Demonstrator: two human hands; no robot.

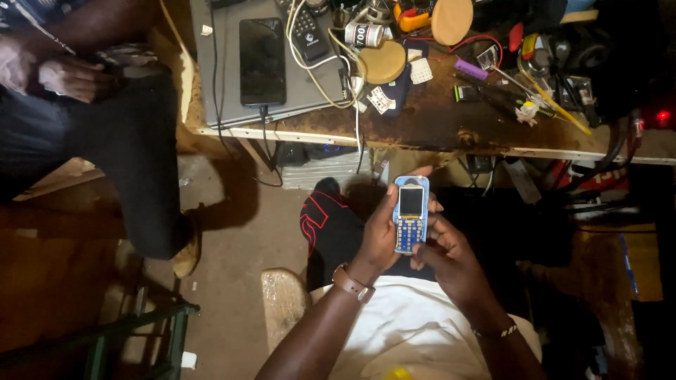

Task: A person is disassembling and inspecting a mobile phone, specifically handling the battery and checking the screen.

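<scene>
Two hands — left hand [380, 236], right hand [451, 257] — grip blue keypad phone [410, 214].

We hold a keypad phone [410, 214] between our left hand [380, 236] and right hand [451, 257], above our lap and in front of the workbench [436, 127]. On the bench, a smartphone [262, 61] lies on a laptop [313, 88] at left, tools [535, 77] crowd the right. Another person [77, 105] sits to our left.
</scene>
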